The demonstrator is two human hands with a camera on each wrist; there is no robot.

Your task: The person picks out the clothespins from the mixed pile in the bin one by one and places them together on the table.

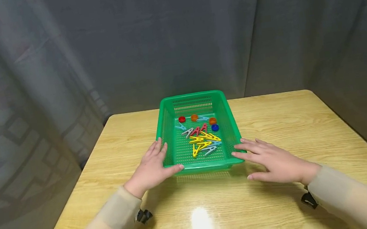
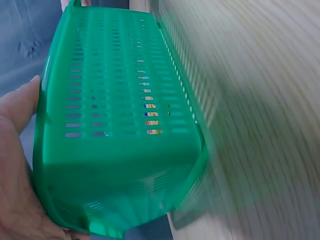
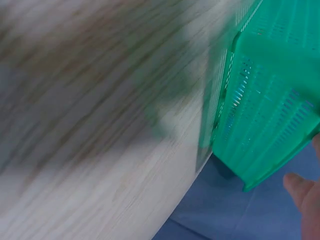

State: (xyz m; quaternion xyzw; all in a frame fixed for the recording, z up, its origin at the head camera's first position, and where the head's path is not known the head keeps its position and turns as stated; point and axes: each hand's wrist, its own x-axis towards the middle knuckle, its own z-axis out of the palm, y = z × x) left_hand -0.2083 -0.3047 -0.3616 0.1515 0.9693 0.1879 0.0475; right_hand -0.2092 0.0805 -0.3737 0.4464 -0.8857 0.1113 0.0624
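A green plastic basket (image 1: pixel 203 164) with slotted walls stands on the wooden table. My left hand (image 1: pixel 151 169) rests at its front left corner, thumb on the front rim and spread fingers by the left rim. At the front right corner is my right hand (image 1: pixel 271 160), fingers extended to the rim and thumb apart from it. Inside lie several plastic clothespins: yellow (image 1: pixel 203 145), red (image 1: pixel 195 131), light blue (image 1: pixel 180 127) and grey (image 1: pixel 188 132). Towards the back and right of the basket are a red cap (image 1: pixel 182 119), two orange caps (image 1: pixel 194 117) and a blue cap (image 1: pixel 215 127).
The light wooden table (image 1: pixel 284 121) extends on both sides of the basket and in front of it. Grey curtains (image 1: pixel 178 42) hang behind the table and along its sides. Light glares off the tabletop near the front.
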